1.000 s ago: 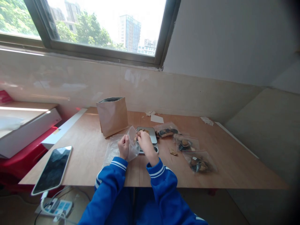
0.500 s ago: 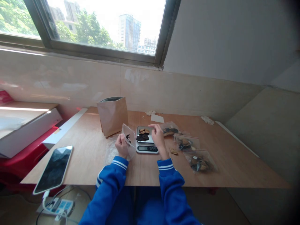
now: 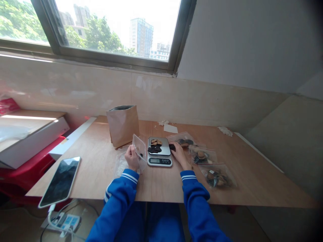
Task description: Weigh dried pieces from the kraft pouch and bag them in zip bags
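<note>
My left hand is closed on the edge of a clear plastic bag, held up and tilted left of the scale. A small dark bit shows low in or behind the bag. The digital kitchen scale carries tan dried pieces and black dried pieces on its metal plate. Just right of the plate, my right hand has its fingers curled at a dark dried piece, apparently gripping it. The scale's reading is too small to make out.
Several zip bags of dried pieces lie on the right. A brown paper pouch stands open-topped behind my left hand. A tablet with a charging cable lies at the table's left edge. White card sits near the wall.
My right hand has moved from over the scale's plate to its right side, and a dark piece now shows at its fingertips. My left hand keeps the bag; fewer dark bits show through it.
</note>
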Motion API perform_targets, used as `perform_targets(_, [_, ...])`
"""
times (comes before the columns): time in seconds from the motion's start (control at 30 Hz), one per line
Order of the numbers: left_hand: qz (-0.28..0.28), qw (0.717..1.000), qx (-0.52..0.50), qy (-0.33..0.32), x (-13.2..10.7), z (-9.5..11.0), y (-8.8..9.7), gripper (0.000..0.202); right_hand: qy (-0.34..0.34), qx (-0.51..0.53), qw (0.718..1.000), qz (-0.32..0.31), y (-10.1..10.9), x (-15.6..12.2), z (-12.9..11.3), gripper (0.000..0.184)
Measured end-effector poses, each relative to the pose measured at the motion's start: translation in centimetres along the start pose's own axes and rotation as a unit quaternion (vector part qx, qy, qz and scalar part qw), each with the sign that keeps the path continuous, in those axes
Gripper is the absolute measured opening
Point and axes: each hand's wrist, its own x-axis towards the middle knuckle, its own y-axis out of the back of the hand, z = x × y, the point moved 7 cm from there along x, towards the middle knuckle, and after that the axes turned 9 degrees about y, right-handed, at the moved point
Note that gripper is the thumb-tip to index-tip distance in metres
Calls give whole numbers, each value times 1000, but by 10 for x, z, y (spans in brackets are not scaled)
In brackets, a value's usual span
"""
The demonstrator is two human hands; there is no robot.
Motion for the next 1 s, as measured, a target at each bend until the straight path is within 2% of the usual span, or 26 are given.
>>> perform_targets(0.1, [-3,1000,3,-1,1,-1,0,43,-43,-10,998,35,10,0,5,20])
perform_targets(0.17, [-6,1000,5,-1,1,-3,-1,43,-71,-4,996,58,17,2,-2,18])
perform_targets(0.23, [-10,1000,8,-1,1,-3,-2,43,-88,31,992,86,23,8,-24,21])
perform_targets(0.33, [-19,1000,15,-3,0,-3,-3,43,-73,139,980,123,28,26,-80,30])
perform_targets(0.37, [-22,1000,18,-4,0,-2,-3,43,-57,182,976,103,25,33,-103,30])
perform_targets(0.43, [-28,999,23,-8,-1,0,-4,43,-17,244,969,20,12,47,-147,30])
perform_targets(0.53, [-28,999,29,-15,-2,3,-3,42,29,257,963,-71,-6,57,-189,23])
perform_targets(0.63, [-25,999,31,-18,-2,4,-2,42,59,197,973,-108,-23,59,-199,17])
perform_targets(0.83, [-19,999,32,-19,-1,4,-1,43,105,47,975,-192,-50,46,-198,20])
perform_targets(0.93, [-10,999,32,-15,0,4,0,43,112,66,971,-202,-45,41,-199,34])
perform_targets(1.0, [-10,999,33,-12,-1,5,0,43,107,122,976,-145,-31,43,-192,36])
